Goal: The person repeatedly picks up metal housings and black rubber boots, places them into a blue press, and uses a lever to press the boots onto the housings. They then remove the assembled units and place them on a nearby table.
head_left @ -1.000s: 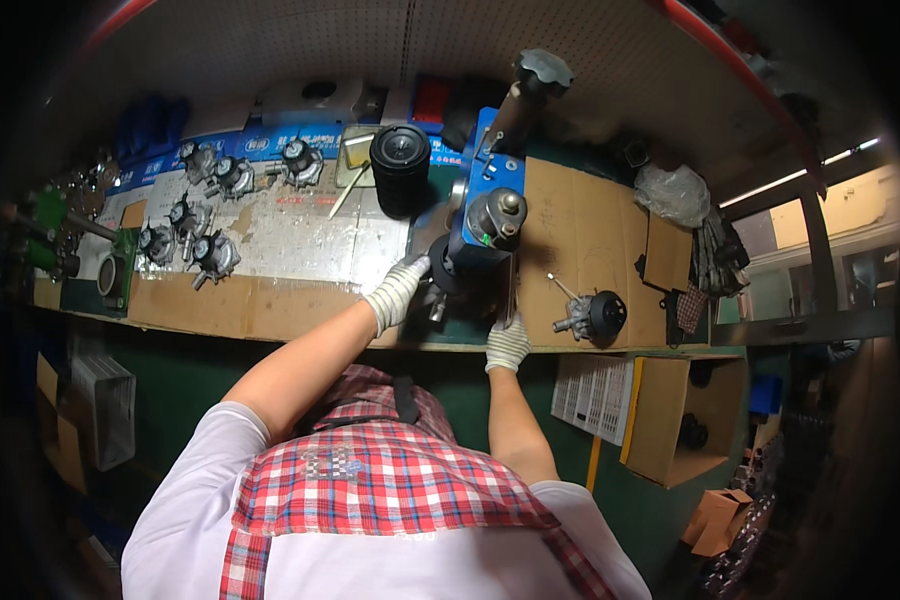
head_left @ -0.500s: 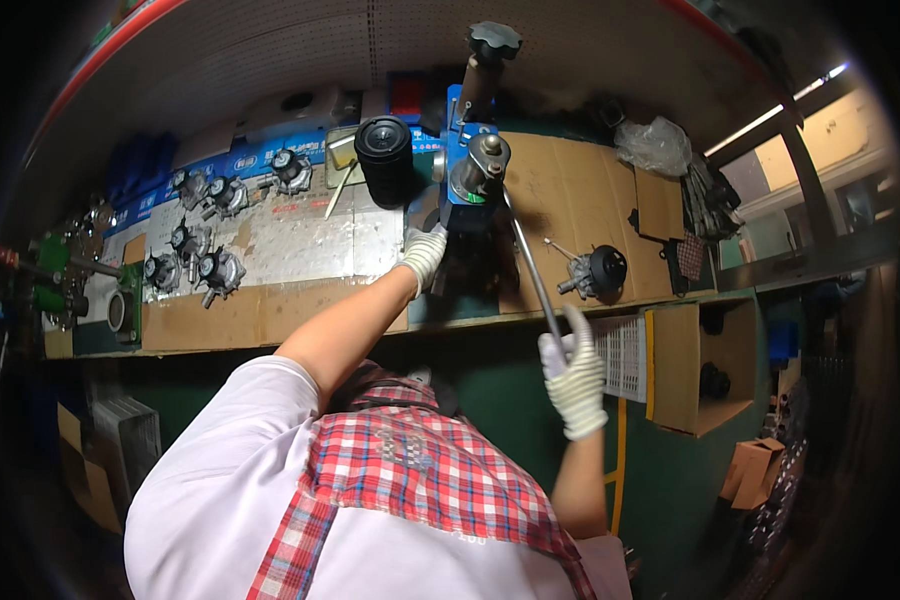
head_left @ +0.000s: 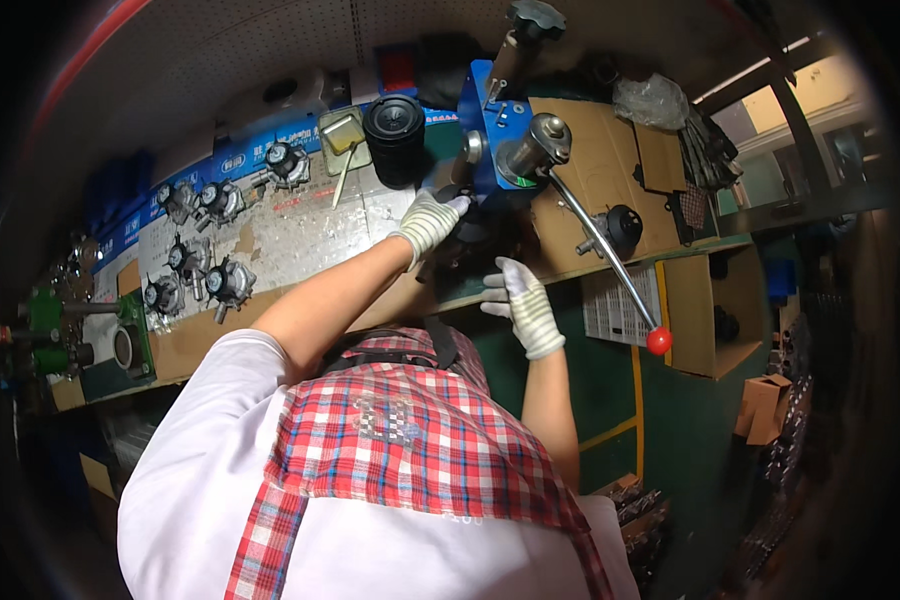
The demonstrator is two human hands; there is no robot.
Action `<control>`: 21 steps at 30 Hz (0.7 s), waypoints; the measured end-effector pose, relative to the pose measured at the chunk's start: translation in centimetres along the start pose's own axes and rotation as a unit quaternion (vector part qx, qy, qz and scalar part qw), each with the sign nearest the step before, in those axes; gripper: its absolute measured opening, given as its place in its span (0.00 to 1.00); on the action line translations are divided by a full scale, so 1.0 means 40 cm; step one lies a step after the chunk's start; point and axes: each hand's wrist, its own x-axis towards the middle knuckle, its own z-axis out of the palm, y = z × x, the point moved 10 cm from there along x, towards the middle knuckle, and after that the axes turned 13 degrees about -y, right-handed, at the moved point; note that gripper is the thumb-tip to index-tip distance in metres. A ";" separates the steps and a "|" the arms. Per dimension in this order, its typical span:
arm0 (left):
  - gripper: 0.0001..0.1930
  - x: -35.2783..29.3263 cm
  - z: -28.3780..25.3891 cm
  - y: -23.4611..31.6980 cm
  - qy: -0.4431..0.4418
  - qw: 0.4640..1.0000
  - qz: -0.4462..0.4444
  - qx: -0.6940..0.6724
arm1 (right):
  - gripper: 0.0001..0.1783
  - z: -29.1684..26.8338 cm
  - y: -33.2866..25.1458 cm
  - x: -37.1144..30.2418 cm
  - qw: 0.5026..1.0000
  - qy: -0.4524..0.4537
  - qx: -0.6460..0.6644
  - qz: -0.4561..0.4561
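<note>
My left hand (head_left: 433, 224), in a striped white glove, is at the foot of a blue lever press (head_left: 500, 125). Its fingers curl against something dark below the press's ram; what they hold is hidden. My right hand (head_left: 530, 312), gloved alike, hovers before the bench edge with fingers apart and nothing in it. To the right of that hand the press's long metal lever (head_left: 610, 262) slants down to a red ball knob (head_left: 658, 341), untouched. A metal pump-like part with a black pulley (head_left: 624, 230) lies on cardboard behind the lever.
Several similar metal parts (head_left: 229, 283) stand on the bench at left. A black cylindrical container (head_left: 394, 140) is left of the press, beside a tray (head_left: 345, 135) with a stick. A green fixture (head_left: 135, 335) sits far left; an open cardboard box (head_left: 692, 318) is at right.
My right hand has let go of the lever and moved left toward the press. The lever's red knob now shows. My left hand remains at the press, and the view has shifted.
</note>
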 end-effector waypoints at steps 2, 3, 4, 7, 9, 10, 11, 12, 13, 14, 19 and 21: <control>0.33 0.013 -0.053 -0.056 -0.002 1.000 -0.025 -0.007 | 0.39 0.034 0.052 0.067 0.998 0.030 0.037 0.039; 0.32 0.011 -0.078 -0.095 -0.003 0.999 -0.042 -0.014 | 0.39 0.053 0.075 0.092 0.996 0.045 0.041 0.065; 0.34 -0.023 -0.101 -0.088 -0.010 0.997 -0.077 -0.014 | 0.41 0.068 0.095 0.110 0.993 0.054 0.062 0.083; 0.37 -0.145 -0.212 -0.083 0.013 0.999 -0.039 0.036 | 0.47 0.163 0.091 0.148 0.990 0.055 0.087 0.101; 0.35 -0.209 -0.276 -0.083 0.012 0.999 0.034 -0.012 | 0.48 0.267 0.030 0.149 0.993 -0.011 0.090 0.081; 0.34 -0.235 -0.298 -0.065 0.010 0.997 0.073 -0.037 | 0.47 0.312 0.004 0.149 0.992 -0.037 0.082 0.086; 0.34 -0.263 -0.316 -0.054 0.001 0.995 0.090 -0.042 | 0.42 0.359 -0.015 0.144 0.990 -0.056 0.076 0.100; 0.33 -0.298 -0.333 -0.026 -0.008 0.993 0.109 -0.048 | 0.46 0.404 -0.045 0.144 0.991 -0.087 0.027 0.100; 0.33 -0.328 -0.344 -0.007 -0.014 0.990 0.127 -0.050 | 0.49 0.443 -0.066 0.151 0.988 -0.122 -0.019 0.097; 0.33 -0.350 -0.349 0.001 -0.015 0.986 0.151 -0.075 | 0.50 0.466 -0.077 0.156 0.985 -0.141 -0.049 0.091; 0.38 -0.462 -0.424 0.037 0.046 0.955 0.272 0.107 | 0.49 0.547 -0.141 0.137 0.981 -0.094 -0.167 0.017; 0.37 -0.479 -0.457 -0.039 -0.041 0.977 0.171 -0.124 | 0.45 0.563 -0.203 0.098 0.944 -0.052 -0.317 -0.075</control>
